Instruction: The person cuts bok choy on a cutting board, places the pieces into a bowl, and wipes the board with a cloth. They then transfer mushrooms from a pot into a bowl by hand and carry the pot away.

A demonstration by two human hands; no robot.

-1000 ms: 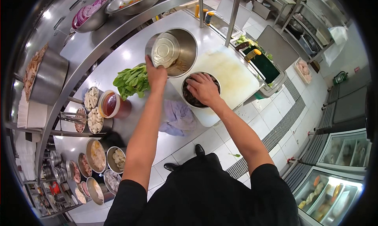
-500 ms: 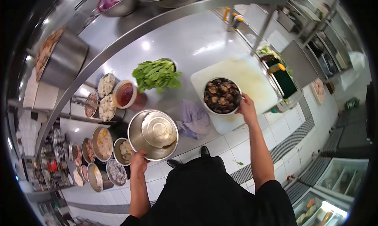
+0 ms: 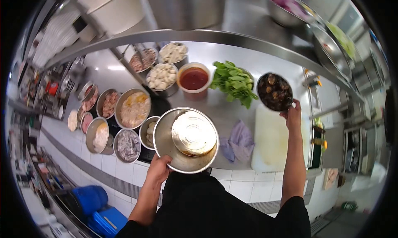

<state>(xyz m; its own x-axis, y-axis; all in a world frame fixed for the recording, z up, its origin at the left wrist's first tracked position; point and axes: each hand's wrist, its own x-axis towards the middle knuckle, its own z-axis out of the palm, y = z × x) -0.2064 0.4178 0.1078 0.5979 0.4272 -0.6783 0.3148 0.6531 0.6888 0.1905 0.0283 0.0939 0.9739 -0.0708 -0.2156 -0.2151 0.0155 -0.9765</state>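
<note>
My left hand [image 3: 159, 167] is closed on the lower left rim of a wide metal bowl [image 3: 164, 140]. A bright round metal piece lies inside this bowl, with brown residue at its lower edge. Out to the right, my right hand [image 3: 292, 113] grips the rim of a smaller bowl [image 3: 264, 106] full of dark brown mushrooms [image 3: 273, 90]. That bowl appears just beyond the far edge of a white cutting board [image 3: 277, 144]. Leafy greens [image 3: 233, 84] in a container are left of the mushrooms. A crumpled purple cloth [image 3: 239, 140] lies between the wide bowl and the board.
A tub of red sauce [image 3: 193, 79] stands beside the greens. Several metal containers of raw ingredients, including one of pale chunks [image 3: 161, 76] and one of yellowish meat [image 3: 133, 108], fill the left side. A metal shelf edge [image 3: 199, 36] crosses above the counter.
The view has swung left. The mushroom bowl has moved from over the cutting board to beyond its far edge, near the greens. Both hands keep hold of their bowls.
</note>
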